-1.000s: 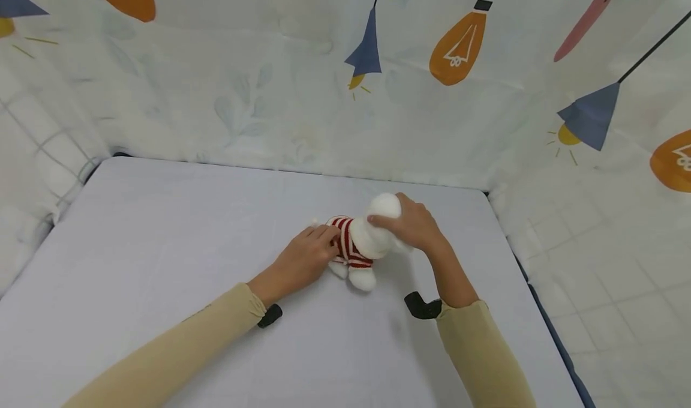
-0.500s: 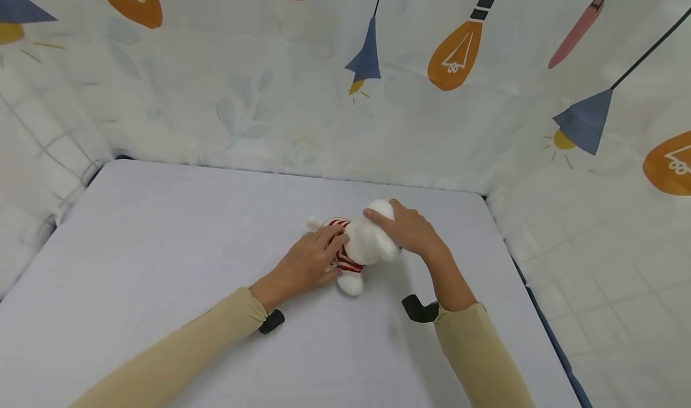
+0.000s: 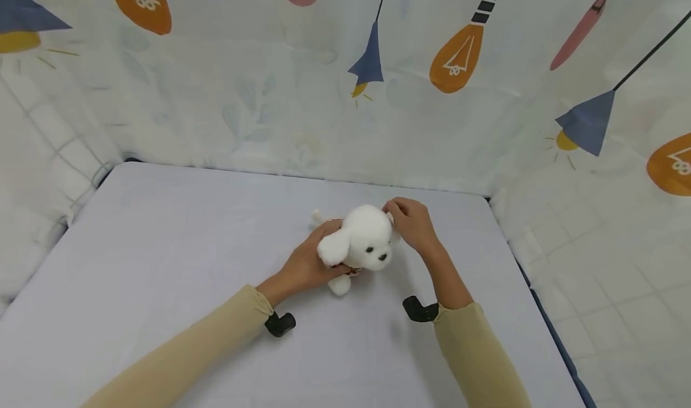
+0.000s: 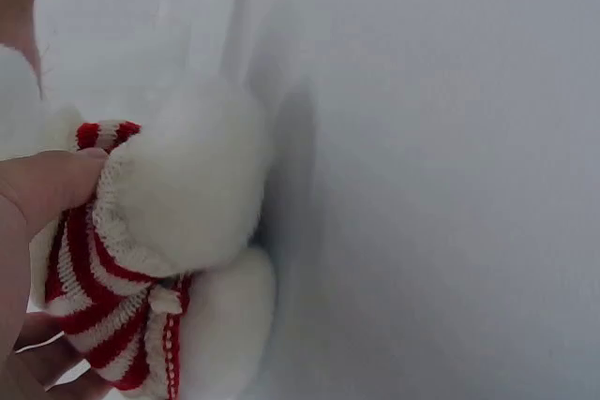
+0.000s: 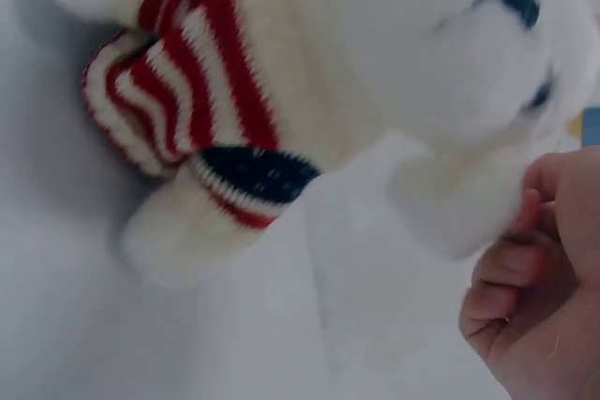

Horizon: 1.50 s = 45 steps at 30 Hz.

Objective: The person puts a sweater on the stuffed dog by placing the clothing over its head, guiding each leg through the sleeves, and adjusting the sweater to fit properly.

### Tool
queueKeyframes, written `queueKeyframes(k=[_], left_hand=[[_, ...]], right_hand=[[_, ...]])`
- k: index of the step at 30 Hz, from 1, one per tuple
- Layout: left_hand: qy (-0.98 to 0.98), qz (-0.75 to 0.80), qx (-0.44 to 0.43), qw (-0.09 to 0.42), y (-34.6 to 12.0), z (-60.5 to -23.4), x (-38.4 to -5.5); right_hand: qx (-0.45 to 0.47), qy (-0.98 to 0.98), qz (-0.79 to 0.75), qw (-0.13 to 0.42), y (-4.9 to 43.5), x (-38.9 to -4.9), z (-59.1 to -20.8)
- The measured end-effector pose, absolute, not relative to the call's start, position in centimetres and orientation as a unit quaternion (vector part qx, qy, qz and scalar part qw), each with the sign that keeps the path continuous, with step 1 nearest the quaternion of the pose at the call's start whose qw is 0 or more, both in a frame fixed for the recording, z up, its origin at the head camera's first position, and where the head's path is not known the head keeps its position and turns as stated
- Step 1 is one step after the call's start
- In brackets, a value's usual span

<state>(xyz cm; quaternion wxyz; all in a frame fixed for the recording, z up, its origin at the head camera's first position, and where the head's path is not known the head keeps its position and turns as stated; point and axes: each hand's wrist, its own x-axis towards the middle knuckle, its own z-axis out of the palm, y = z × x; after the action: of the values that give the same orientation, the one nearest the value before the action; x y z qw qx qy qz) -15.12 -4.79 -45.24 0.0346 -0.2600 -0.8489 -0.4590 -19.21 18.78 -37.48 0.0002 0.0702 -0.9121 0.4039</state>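
Note:
A white plush dog (image 3: pixel 367 231) in a red-and-white striped knit sweater (image 4: pixel 117 325) is at the middle of the table, its face turned toward the lower right in the head view. Round its sweater-clad body grips my left hand (image 3: pixel 308 264), thumb on one side and fingers on the other in the left wrist view. The far ear (image 5: pixel 459 199) is pinched between thumb and fingers of my right hand (image 3: pixel 414 225). The near ear (image 3: pixel 333 247) hangs over part of my left hand. Most of the sweater is hidden in the head view.
A white cloth covers the table (image 3: pixel 205 216). Behind it hangs a pale curtain (image 3: pixel 302 96) printed with lamps and bulbs. Each forearm carries a black wrist mount, one left (image 3: pixel 281 324) and one right (image 3: pixel 420 309).
The dog's head has turned from facing away to showing its face. My right hand has shifted from gripping the head to pinching an ear. My left hand has wrapped the body.

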Motion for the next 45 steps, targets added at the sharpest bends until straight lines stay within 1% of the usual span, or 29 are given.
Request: queueKeyframes(k=[2,4,9,12,15,18,21,24,28,32,34,35,39,41,43,45], left_hand=[[-0.851,-0.448,-0.272,0.033,-4.8,-45.3,-15.2],[-0.850,-0.446,-0.279,0.030,-4.8,-45.4,-15.1],[-0.852,-0.443,-0.279,0.029,-5.1,-45.6,-15.0],[-0.850,-0.449,-0.272,0.029,-5.1,-45.9,-14.9],[-0.849,-0.457,-0.264,0.030,-5.2,-46.3,-14.7],[-0.851,-0.462,-0.249,0.016,-5.3,-46.3,-14.6],[-0.850,-0.476,-0.226,-0.012,-5.4,-45.9,-14.7],[-0.852,-0.480,-0.207,-0.034,-5.5,-45.2,-15.0],[-0.853,-0.490,-0.171,-0.053,-6.0,-44.0,-15.4],[-0.846,-0.512,-0.140,-0.060,-6.2,-43.1,-15.5],[-0.850,-0.504,-0.144,-0.047,-6.2,-42.9,-15.5],[-0.853,-0.499,-0.151,-0.033,-6.2,-42.8,-15.5],[-0.858,-0.478,-0.182,0.046,-6.4,-42.7,-15.5],[-0.859,-0.472,-0.185,0.075,-6.5,-42.7,-15.6],[-0.857,-0.473,-0.184,0.087,-6.7,-42.7,-15.8],[-0.856,-0.476,-0.181,0.087,-6.9,-42.7,-15.9]], right_hand=[[0.056,-0.908,0.415,-0.016,19.4,-19.5,-38.5],[0.057,-0.905,0.418,-0.046,20.0,-19.5,-39.5],[0.067,-0.892,0.425,-0.137,20.5,-19.0,-41.7],[0.049,-0.881,0.429,-0.195,20.5,-18.4,-42.9],[0.058,-0.879,0.423,-0.214,20.6,-17.8,-43.8],[0.117,-0.883,0.414,-0.186,20.1,-17.2,-44.3],[0.169,-0.892,0.395,-0.138,19.2,-16.9,-44.6],[0.157,-0.904,0.384,-0.105,18.1,-16.7,-44.7],[0.127,-0.906,0.393,-0.091,16.7,-16.6,-43.9],[0.109,-0.909,0.396,-0.069,15.6,-16.5,-42.6],[0.091,-0.913,0.393,-0.060,15.2,-16.5,-42.1],[0.082,-0.913,0.396,-0.060,15.1,-16.5,-41.8],[0.052,-0.912,0.401,-0.065,14.9,-16.5,-40.9],[0.048,-0.914,0.397,-0.068,15.0,-16.5,-40.6],[0.048,-0.917,0.390,-0.068,15.2,-16.5,-40.4],[0.048,-0.921,0.380,-0.065,15.4,-16.5,-40.4]])
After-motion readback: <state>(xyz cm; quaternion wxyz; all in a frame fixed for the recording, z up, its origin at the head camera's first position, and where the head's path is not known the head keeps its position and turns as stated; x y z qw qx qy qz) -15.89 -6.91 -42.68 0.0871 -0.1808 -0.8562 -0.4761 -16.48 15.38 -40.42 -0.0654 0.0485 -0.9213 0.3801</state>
